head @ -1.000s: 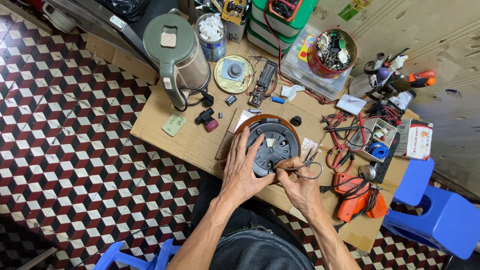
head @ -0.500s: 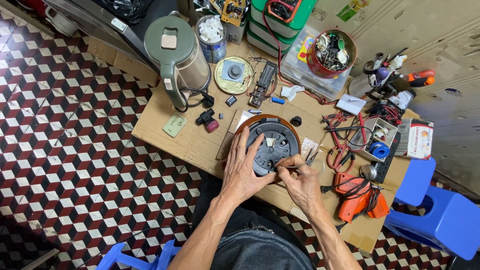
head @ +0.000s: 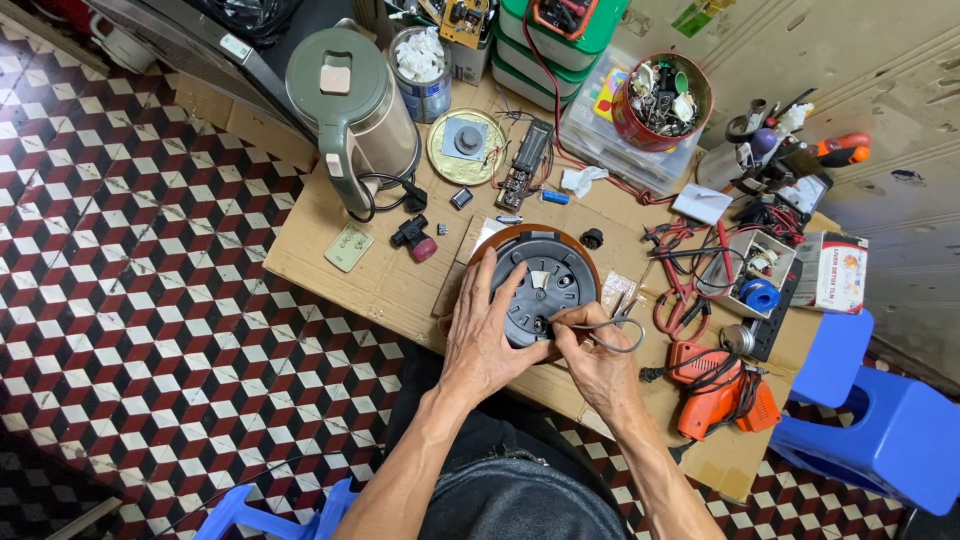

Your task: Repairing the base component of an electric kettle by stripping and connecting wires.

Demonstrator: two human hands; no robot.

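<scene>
Cardboard sheet covers the low bench over checkered tiles. One red tin holds mixed small parts; one blue can holds white rags. Left hand lies spread on the round appliance base at centre; right hand pinches a thin tool against it.

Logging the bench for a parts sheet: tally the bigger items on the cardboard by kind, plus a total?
Kettle: 1
Round base under both hands, left hand, right hand: 1
Orange drill: 1
Red tin of parts: 1
Brass disc: 1
Total: 5
</scene>
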